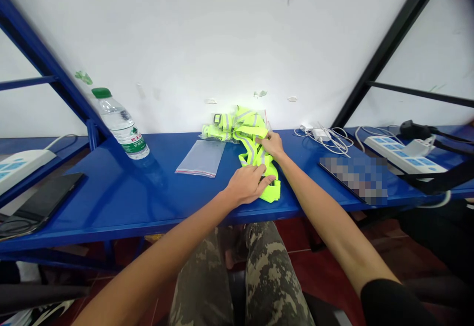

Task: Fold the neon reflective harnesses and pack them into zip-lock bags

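Observation:
A crumpled fluorescent yellow reflective safety vest (249, 136) with grey stripes lies on the blue shelf table (111, 212), and a strip of it trails toward me. My right hand (271, 144) is at its upper part, with the fingers gripping the fabric. My left hand (247, 185) lies across the lower strip, but I cannot tell whether it grips. A small black buckle or tag (217, 119) shows at the vest's far end. To the left of the vest lies a flat clear zip bag (200, 158) with a red seal strip, untouched by either hand.
A plastic water bottle (120, 123) lies tilted at the left. To the right are white cables with a charger (321, 135), a blurred flat device (351, 179) and a white power strip (404, 154). Another power strip (20, 169) and a dark tablet (40, 202) sit at the left.

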### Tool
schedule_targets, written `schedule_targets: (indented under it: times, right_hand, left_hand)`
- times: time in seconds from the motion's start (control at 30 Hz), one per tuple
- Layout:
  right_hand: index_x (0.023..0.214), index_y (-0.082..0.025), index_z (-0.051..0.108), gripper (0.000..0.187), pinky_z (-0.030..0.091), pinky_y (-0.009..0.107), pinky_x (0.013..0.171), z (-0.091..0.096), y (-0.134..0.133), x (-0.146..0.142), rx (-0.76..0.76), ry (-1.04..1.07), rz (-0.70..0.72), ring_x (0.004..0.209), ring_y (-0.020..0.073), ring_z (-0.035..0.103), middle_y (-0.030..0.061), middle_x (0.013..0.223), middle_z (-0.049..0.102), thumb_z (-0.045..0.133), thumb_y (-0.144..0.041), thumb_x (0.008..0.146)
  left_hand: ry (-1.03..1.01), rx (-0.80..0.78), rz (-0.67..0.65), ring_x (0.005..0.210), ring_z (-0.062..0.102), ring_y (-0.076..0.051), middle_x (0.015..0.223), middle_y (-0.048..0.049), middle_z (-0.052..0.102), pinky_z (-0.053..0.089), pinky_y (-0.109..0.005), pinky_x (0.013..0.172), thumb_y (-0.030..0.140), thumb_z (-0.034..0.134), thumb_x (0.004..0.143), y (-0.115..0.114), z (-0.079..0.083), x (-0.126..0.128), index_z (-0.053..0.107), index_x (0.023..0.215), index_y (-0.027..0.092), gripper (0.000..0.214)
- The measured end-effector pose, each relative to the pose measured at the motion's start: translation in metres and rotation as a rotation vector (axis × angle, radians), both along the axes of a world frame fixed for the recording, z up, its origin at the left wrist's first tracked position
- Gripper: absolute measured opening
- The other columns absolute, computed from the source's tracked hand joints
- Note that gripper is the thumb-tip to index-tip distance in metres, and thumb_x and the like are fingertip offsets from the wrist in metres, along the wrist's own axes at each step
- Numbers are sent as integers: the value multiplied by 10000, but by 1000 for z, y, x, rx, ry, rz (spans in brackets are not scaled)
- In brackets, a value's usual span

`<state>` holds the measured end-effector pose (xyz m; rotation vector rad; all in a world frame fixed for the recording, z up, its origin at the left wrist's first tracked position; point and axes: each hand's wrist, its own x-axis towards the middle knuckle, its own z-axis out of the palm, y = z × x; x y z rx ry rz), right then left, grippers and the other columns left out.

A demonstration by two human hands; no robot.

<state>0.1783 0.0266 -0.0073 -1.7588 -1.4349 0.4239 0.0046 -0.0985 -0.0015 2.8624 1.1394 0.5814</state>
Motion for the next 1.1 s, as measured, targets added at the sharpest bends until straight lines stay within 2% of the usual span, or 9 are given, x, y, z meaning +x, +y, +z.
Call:
schedule_targets:
  times: [0.13, 0.23, 0.33, 0.4, 0.47, 0.57, 0.8, 0.97, 1.1]
  right_hand:
    - [768, -167, 634, 372, 459, 292, 683, 14, -8, 9, -141, -57, 192, 761, 186, 593, 41, 797, 655, 756, -504, 669]
    - [954, -129, 689, 440, 512, 349, 800, 37, -30, 17, -209, -141, 260, 918, 252, 651, 108, 996, 694, 782, -462, 681]
    - [1244, -109, 607, 578, 453, 439, 1034, 49, -80, 15, 132, -327, 277, 1261, 322, 540, 190, 1331, 586, 766, -314, 728]
    - [1310, -162, 566, 491, 472, 440, 1037, 44, -120, 7, 336, -328, 394, 1321, 290, 503, 155, 1411, 540, 651, -307, 849]
    - [1203, -223, 637, 299, 525, 418, 975, 31, -154, -2, 336, -349, 542, 1153, 247, 632, 92, 1236, 669, 539, -327, 941]
    - [1199, -200, 645, 360, 519, 453, 1002, 6, -180, -9, 327, -483, 574, 1169, 282, 626, 119, 1271, 656, 563, -431, 935]
    - [1286, -173, 591, 379, 485, 473, 1058, -10, -173, -7, 347, -571, 579, 1250, 298, 569, 155, 1319, 614, 535, -349, 955]
    - [1243, -161, 599, 315, 507, 447, 1010, -6, -167, -9, 326, -565, 584, 1161, 283, 620, 147, 1208, 668, 448, -265, 986]
    - [1187, -151, 601, 296, 518, 429, 952, -10, -159, -11, 328, -586, 561, 1088, 279, 640, 149, 1164, 679, 395, -265, 1007]
  left_hand:
    - [-106, -29, 27, 858, 655, -230, 907, -72, 695, 477, -337, 745, 460, 301, 1019, 2, -2, 3, 557, 992, 194, 371]
    - [-168, -79, 42, 831, 647, -215, 910, -60, 685, 477, -331, 735, 426, 370, 999, 7, -3, 5, 549, 1017, 199, 289]
    - [-227, -126, 62, 829, 639, -211, 928, -64, 670, 483, -337, 738, 390, 404, 980, 15, -3, 7, 528, 1031, 194, 237]
    - [-259, -162, 58, 830, 636, -216, 914, -66, 664, 485, -343, 734, 345, 419, 966, 21, -4, 8, 514, 1027, 191, 191]
    - [-280, -207, 44, 821, 636, -217, 881, -56, 662, 486, -344, 729, 289, 440, 943, 26, -4, 7, 502, 1047, 193, 155]
    - [-347, -263, 55, 824, 644, -203, 846, -31, 661, 490, -338, 763, 221, 442, 923, 31, -7, 5, 491, 1096, 202, 180]
    - [-525, -225, 136, 770, 656, -179, 783, -4, 672, 481, -301, 734, 375, 488, 957, 18, -9, 3, 502, 1118, 205, 235]
    - [-268, 71, 258, 986, 604, -254, 935, -84, 695, 450, -383, 848, 372, 383, 999, -5, 0, 1, 565, 1071, 193, 265]
    - [-136, 119, 261, 1018, 568, -259, 1051, -136, 646, 433, -398, 903, 389, 300, 1026, -10, -2, -5, 573, 1018, 158, 358]
